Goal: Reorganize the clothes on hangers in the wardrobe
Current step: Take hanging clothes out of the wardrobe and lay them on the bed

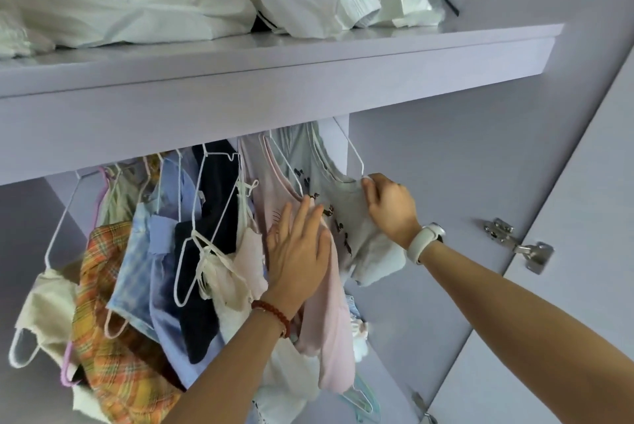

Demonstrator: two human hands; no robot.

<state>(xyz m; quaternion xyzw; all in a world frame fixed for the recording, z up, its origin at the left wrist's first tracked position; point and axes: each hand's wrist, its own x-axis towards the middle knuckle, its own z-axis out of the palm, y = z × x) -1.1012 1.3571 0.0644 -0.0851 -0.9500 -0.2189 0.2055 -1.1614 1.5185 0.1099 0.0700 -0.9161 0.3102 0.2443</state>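
A pale grey-green top (pixel 346 204) printed with small dark figures hangs at the right end of the row beneath the wardrobe shelf (pixel 274 80), its white wire hanger (pixel 355 156) slanting down toward the right hand (pixel 389 207), which pinches the shoulder hem. The left hand (pixel 298 252), fingers straight, presses flat on the neighbouring pink top (pixel 329 303), with blue, navy and plaid garments crowded further left.
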